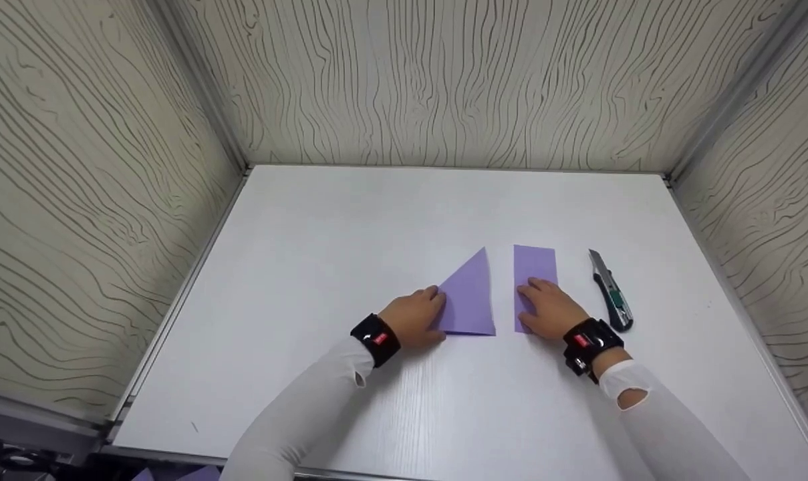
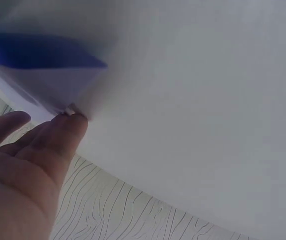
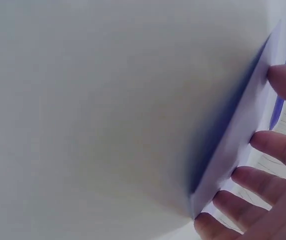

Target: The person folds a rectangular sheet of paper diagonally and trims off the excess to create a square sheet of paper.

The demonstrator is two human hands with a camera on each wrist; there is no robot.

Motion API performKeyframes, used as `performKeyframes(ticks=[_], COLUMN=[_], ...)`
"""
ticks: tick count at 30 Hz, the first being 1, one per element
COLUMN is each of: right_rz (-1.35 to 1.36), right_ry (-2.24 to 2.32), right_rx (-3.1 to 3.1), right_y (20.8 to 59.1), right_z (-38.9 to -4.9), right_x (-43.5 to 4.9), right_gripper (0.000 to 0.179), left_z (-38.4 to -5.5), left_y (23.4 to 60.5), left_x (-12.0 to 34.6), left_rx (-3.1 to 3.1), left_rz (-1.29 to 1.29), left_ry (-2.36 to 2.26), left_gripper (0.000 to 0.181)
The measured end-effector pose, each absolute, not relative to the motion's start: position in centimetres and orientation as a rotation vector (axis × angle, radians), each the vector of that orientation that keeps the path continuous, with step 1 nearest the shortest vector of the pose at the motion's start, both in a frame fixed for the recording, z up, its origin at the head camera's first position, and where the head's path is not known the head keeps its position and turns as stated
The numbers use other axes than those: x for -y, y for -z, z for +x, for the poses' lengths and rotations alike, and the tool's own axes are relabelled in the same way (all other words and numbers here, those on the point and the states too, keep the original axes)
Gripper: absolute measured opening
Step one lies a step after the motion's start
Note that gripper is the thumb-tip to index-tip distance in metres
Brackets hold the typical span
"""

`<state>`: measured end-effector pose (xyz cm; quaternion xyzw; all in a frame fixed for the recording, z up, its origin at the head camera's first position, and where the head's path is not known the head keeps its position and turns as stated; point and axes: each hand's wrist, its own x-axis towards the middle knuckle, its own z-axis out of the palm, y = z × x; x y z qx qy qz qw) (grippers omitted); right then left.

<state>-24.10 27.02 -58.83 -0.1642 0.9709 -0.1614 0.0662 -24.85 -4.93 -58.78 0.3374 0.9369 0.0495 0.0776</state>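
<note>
Flat on the smooth white table (image 1: pixel 323 267) lie two pieces of thin purple paper, side by side and a little apart. Nearer the left is a purple triangle (image 1: pixel 472 297), apparently folded, its point aimed away from the person and its long edge slanting down to the left; the left hand (image 1: pixel 414 319) rests at its lower left corner, fingers fairly straight, fingertips touching the paper's edge. In the left wrist view those fingertips (image 2: pixel 68 125) meet the paper's corner where it sits on the table. To the right is a purple rectangular strip (image 1: pixel 534 270), narrow and upright in the head view; the right hand (image 1: pixel 549 310) lies on its near half, fingers spread and pressing it flat, nothing pinched. Just right of the strip, apart from it, lies a utility knife (image 1: pixel 609 292) with a grey metal body and green slider, blade end pointing away. Walls with a pale wood-grain pattern enclose the table on three sides.
</note>
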Motion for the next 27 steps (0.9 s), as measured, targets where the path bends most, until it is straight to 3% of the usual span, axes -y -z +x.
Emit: performKeyframes(ticks=[11, 27], right_rz=[-0.433, -0.023], right_ry=[0.935, 1.242], right_rx=[-2.944, -2.661], right_y=[59.0, 59.1], right_z=[-24.7, -25.5], right_x=[-24.0, -20.5], right_gripper=[0.037, 0.042], left_z=[-25.2, -25.4], left_y=[58.7, 58.9], left_x=[5.1, 4.7], left_rx=[-2.769, -2.785], left_rz=[0.968, 0.997], left_ry=[-0.247, -0.213], left_gripper=[0.075, 0.062])
